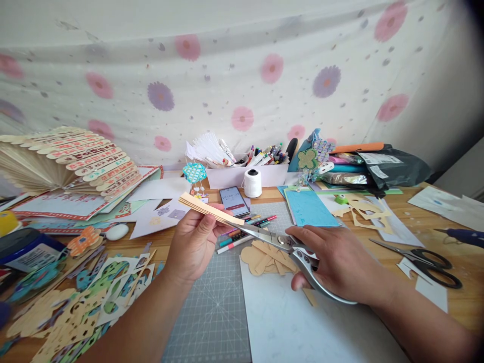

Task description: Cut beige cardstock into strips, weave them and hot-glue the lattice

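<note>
Left forearm (139,312) lies nearest. Left hand (193,248) clamps stacked tan strips (204,207) above the mat (212,302); right hand's (333,259) fingers grip silver scissors (282,240) at the strips' right end. Apparent trimming; clean closure calls for steady strips.

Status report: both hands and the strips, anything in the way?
Left hand grips tan strips. Right hand holds scissors, blades at the strips' end. Markers and tan scraps lie beneath, close by.
</note>
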### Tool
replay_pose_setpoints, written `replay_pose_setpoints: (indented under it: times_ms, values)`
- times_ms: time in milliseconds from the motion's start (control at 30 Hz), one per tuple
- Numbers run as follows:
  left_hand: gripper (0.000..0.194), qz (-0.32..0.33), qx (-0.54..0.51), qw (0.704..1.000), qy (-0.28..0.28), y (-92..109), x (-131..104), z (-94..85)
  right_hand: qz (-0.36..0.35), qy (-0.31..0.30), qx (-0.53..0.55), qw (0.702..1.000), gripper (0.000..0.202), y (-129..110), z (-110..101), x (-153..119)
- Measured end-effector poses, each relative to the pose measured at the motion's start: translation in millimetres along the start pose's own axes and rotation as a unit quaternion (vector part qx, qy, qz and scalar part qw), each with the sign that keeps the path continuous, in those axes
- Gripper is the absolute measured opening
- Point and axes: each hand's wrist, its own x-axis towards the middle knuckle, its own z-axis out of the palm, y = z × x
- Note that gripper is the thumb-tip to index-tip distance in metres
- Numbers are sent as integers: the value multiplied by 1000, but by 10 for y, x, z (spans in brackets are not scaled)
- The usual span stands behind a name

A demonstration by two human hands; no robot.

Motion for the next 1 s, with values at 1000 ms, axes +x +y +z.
replay_pose_setpoints:
  times_ms: [1000]
  values:
    - [25, 44, 38, 997, -44, -39, -56, -5, -50, 67, -4, 997, 57, 1, 78, -1]
